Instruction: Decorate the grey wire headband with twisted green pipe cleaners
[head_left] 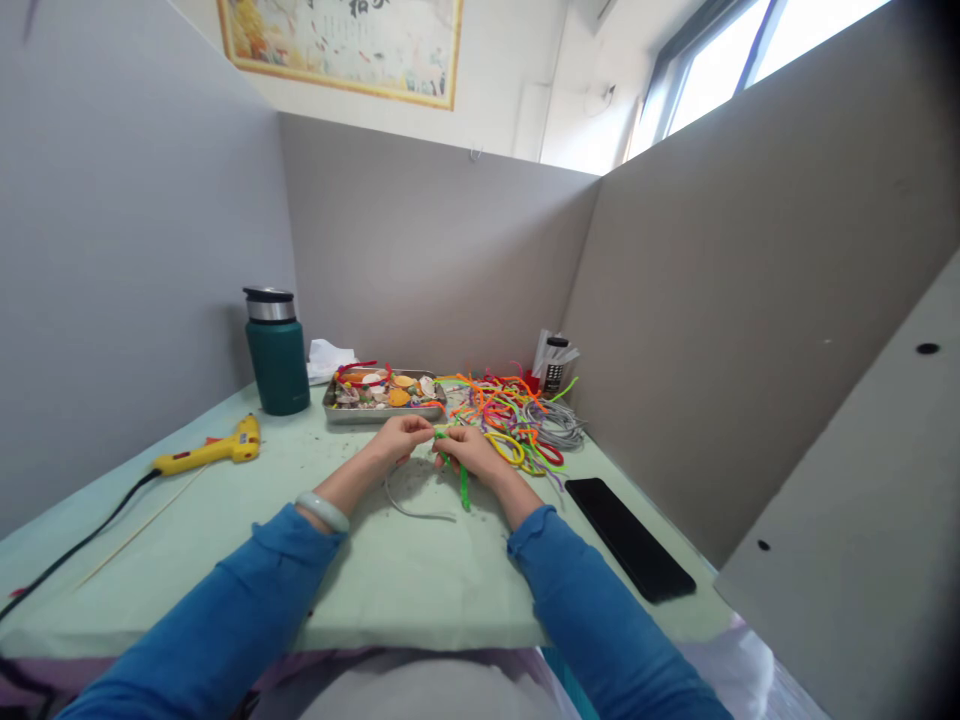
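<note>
My left hand (400, 438) and my right hand (469, 449) meet over the middle of the pale green table (390, 580), both pinching a green pipe cleaner (463, 487) whose tail hangs down from my right hand. A grey-white pipe cleaner (415, 510) lies curved on the table just below my hands. I wear blue sleeves and a pale bangle (322, 510) on my left wrist.
A heap of coloured pipe cleaners (517, 415) lies behind my right hand. A metal tray (384, 410) of shells sits behind my hands. A green flask (276, 352), a yellow glue gun (214, 450), a thin wooden stick (142, 530), and a black phone (628, 538) lie around. Grey partitions enclose the table.
</note>
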